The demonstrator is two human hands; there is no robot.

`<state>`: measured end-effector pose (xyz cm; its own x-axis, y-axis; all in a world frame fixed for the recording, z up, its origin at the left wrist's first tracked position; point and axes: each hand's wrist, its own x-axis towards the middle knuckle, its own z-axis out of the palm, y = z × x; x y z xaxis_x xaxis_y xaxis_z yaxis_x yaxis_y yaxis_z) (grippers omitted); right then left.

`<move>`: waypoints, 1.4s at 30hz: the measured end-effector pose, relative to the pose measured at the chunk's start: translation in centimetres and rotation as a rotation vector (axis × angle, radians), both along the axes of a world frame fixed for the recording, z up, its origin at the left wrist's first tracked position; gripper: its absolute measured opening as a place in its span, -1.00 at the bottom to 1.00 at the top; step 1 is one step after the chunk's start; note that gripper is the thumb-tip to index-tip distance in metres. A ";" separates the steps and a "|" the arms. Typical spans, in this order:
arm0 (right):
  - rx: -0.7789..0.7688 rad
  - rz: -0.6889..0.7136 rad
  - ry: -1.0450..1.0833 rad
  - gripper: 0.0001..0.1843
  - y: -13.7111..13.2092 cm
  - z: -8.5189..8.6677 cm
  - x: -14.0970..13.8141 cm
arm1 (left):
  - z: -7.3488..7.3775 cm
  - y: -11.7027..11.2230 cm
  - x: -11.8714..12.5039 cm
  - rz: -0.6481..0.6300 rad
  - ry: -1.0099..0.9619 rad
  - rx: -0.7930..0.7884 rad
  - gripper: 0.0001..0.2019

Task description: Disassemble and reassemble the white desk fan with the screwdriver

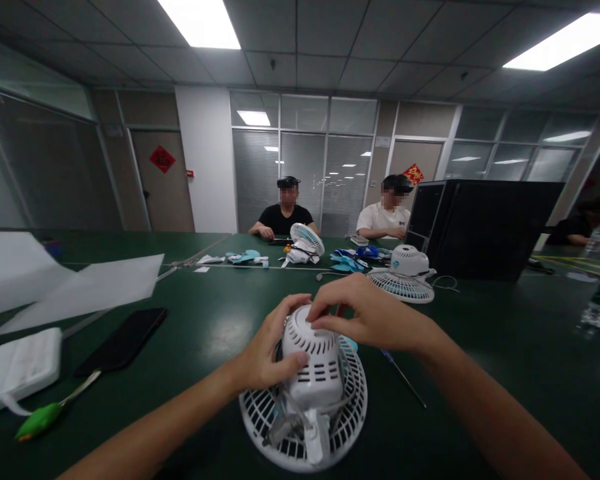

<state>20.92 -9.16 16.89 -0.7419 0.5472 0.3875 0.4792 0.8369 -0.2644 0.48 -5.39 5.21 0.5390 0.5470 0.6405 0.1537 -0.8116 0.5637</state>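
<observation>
A white electric fan (314, 383) lies face down on the table in front of me, its round grille underneath and its slotted motor housing on top. My left hand (275, 347) is wrapped round the housing's left side, the thumb across its front. Over the top of the housing, my right hand (347, 310) is bent with thumb and fingers pinched together at the cap. Whatever lies between those fingertips is too small to make out. A screwdriver (405, 379) rests on the table just right of the fan, partly hidden by my right forearm.
A phone (123, 340), a white power bank (23, 367) and paper sheets (95, 287) lie left. A second fan (405, 277) stands by a large black case (485, 227). Across the green table (205, 333) sit two people, near another fan (304, 245) and blue parts (353, 260).
</observation>
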 end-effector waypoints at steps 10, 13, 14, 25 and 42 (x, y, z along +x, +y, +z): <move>-0.005 0.024 0.005 -0.94 0.8 -1.4 0.3 | -0.4 -0.6 1.2 0.066 -0.076 0.028 -0.44; 0.052 -0.005 -0.001 -0.93 0.7 -1.8 0.0 | -0.4 -0.6 1.2 0.065 -0.090 0.032 -0.45; 0.064 -0.014 0.009 -0.92 0.8 -2.0 0.0 | -0.5 -0.6 1.2 0.065 -0.094 0.033 -0.45; 0.333 0.019 0.028 -0.70 -0.9 -4.7 1.5 | -0.7 -0.4 1.4 0.020 -0.110 0.069 -0.42; -0.135 -0.398 0.017 -0.57 5.5 -11.5 9.8 | -1.2 -0.1 1.3 -0.001 -0.148 0.022 -0.40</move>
<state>30.72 -3.64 5.36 -0.4568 0.8364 0.3030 0.7525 0.5449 -0.3698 1.79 -5.49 4.06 0.4381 0.5314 0.7251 0.0692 -0.8241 0.5622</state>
